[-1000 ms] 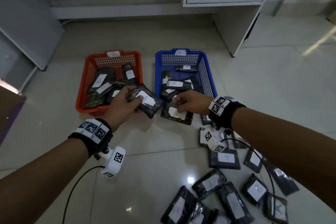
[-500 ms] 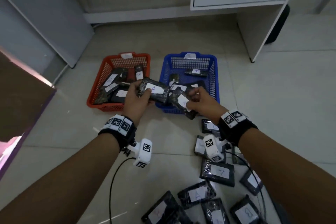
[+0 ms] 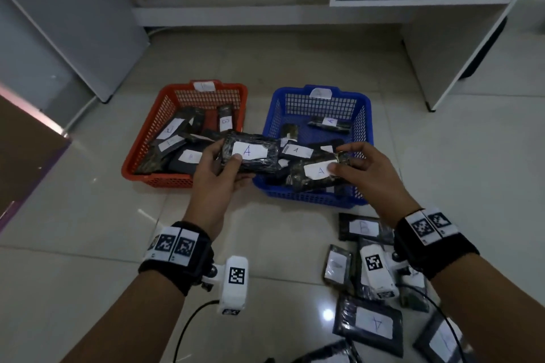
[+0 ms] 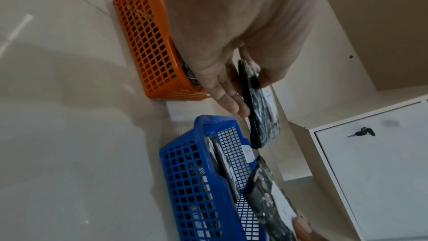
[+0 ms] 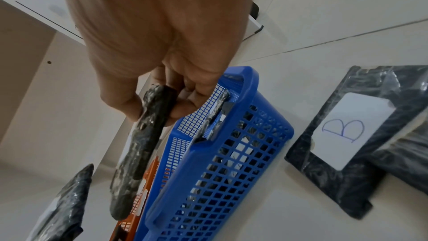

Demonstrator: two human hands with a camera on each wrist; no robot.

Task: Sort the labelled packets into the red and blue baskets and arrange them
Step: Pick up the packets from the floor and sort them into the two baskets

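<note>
Holding, head view: left hand [image 3: 216, 178] pinches a black packet labelled A [image 3: 250, 152], thumb on the label's lower left corner, fingers underneath; right hand [image 3: 367, 169] pinches a second A packet [image 3: 314, 175] by its right end, thumb on the label, fingers spread behind.
Packets' lie, head view: both are held flat, labels up, long axes running left to right; the left one hangs over the gap between the baskets, the right one over the near edge of the blue basket [image 3: 364, 115].
Baskets, head view: red basket [image 3: 165, 106] holds several dark packets, some labels reading B; the blue basket holds packets labelled A; each basket carries a white tag on its far rim.
Floor, head view: loose packets [image 3: 368, 323] lie near the right wrist, one marked B [image 3: 364, 228], others A.
Left wrist view: left hand [image 4: 231, 30] grips its packet [image 4: 260, 109] edge-on between thumb and straight fingers, above the orange-red basket [image 4: 148, 43] and the blue basket [image 4: 192, 180].
Right wrist view: right hand [image 5: 162, 30] clamps its packet [image 5: 141, 144] edge-on, thumb against curled fingers, beside the blue basket [image 5: 222, 168]; the B packet [image 5: 347, 140] lies flat on the floor just outside it.
</note>
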